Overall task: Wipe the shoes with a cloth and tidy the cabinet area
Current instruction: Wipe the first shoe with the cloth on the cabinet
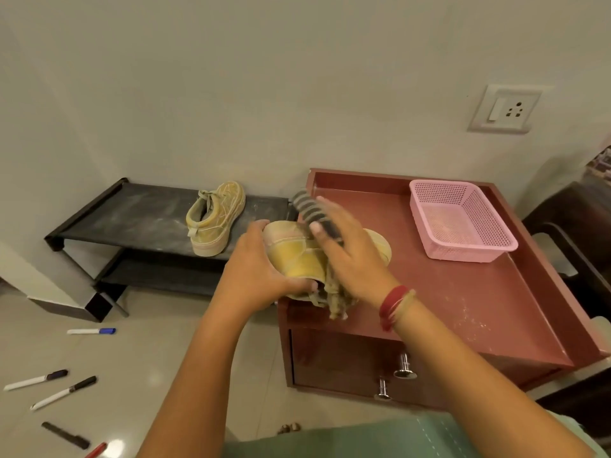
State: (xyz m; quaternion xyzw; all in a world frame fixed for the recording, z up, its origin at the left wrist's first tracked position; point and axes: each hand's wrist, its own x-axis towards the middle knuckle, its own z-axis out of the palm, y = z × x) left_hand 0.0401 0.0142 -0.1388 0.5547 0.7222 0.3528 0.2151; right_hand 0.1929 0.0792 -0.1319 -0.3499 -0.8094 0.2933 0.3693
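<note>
The left hand point(254, 276) has its grip closed around the heel end of a yellow sneaker point(297, 256), holding it above the left edge of the red cabinet point(463, 309). The right hand point(350, 256) grasps a grey striped cloth point(310, 209), blurred, against the sneaker's upper. The second sneaker point(215, 223) stands on the black shoe rack point(139, 213); a pink basket point(463, 223) sits on the cabinet.

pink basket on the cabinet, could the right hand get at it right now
Probably yes: only cabinet top lies between the right hand and the pink basket, but its fingers grip a striped cloth.
</note>
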